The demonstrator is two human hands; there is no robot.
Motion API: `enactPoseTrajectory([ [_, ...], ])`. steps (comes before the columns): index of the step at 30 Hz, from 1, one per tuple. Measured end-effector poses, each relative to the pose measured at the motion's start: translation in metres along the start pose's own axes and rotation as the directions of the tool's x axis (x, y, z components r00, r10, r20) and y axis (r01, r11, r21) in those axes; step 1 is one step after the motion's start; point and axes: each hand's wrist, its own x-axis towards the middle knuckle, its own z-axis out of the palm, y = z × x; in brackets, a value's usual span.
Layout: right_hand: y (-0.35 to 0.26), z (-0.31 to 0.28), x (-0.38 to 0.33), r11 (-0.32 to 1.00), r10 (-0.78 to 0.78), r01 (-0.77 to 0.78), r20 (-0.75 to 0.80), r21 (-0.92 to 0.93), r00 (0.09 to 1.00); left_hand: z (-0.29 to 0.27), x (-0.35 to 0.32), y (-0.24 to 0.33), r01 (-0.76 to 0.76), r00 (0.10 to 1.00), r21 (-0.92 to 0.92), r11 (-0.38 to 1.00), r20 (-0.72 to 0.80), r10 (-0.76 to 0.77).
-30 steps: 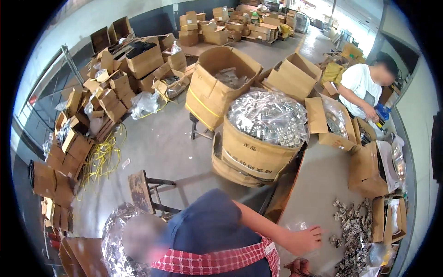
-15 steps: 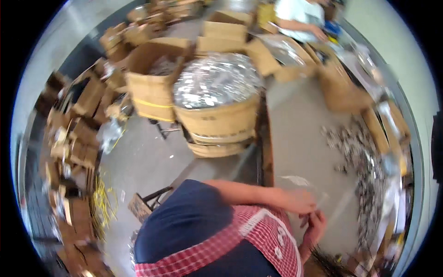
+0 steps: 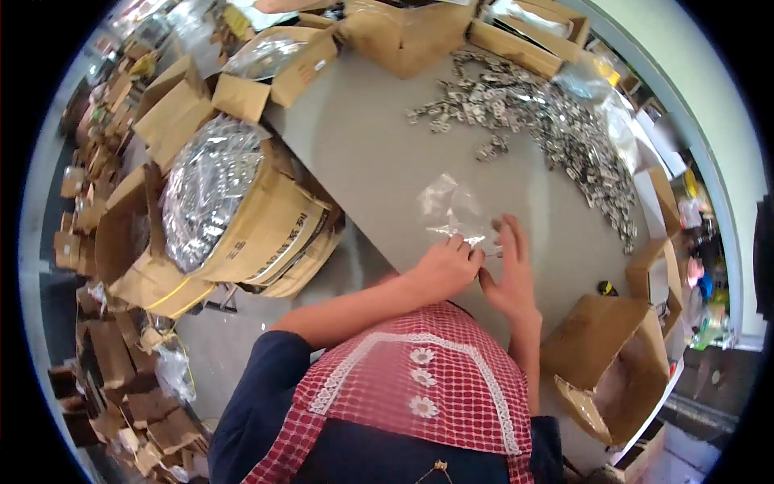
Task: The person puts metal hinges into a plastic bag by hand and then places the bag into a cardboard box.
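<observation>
A small clear plastic bag lies over the grey tabletop in front of me. My left hand is closed on the bag's near edge with its fingers bent. Beside it, my right hand has its fingers stretched up and its thumb apart, close to the bag's edge. A tiny shiny bit shows between the two hands, too small to name. Beyond them, a loose heap of small silvery metal parts spreads in a curve across the table.
An open cardboard box stands at the near right, with a small black-and-yellow object by it. To the left, a large carton is filled with shiny bagged pieces. More cartons line the table's far side.
My view and body have turned to the right toward the table, so the metal heap now lies ahead. The plastic bag shows plainly now, and my right hand's fingers are spread.
</observation>
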Motion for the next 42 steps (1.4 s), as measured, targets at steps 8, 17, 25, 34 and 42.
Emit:
enactPoseTrajectory([
  [8,0.059,0.016,-0.012,0.979,0.2,-0.19,-0.158,0.074,0.967,0.046,0.005,-0.009,0.281,0.936,0.002,0.96,0.22,-0.275],
  [17,0.093,0.02,-0.011,0.825,0.502,-0.449,-0.079,0.344,0.861,0.04,0.056,-0.036,0.397,0.897,-0.07,0.915,0.244,-0.37],
  [25,0.143,0.006,0.003,0.854,0.458,-0.457,0.058,0.248,0.887,0.053,0.086,-0.068,0.384,0.854,-0.031,0.923,0.391,-0.343],
  [34,0.352,-0.162,0.051,0.302,0.671,-0.947,-0.681,-0.112,0.294,0.036,0.092,-0.104,0.461,0.835,0.09,0.883,0.293,-0.466],
  [42,0.343,-0.106,0.064,0.352,0.804,-0.886,-0.386,-0.302,0.452,0.049,0.084,-0.075,0.552,0.725,0.058,0.832,0.46,-0.513],
])
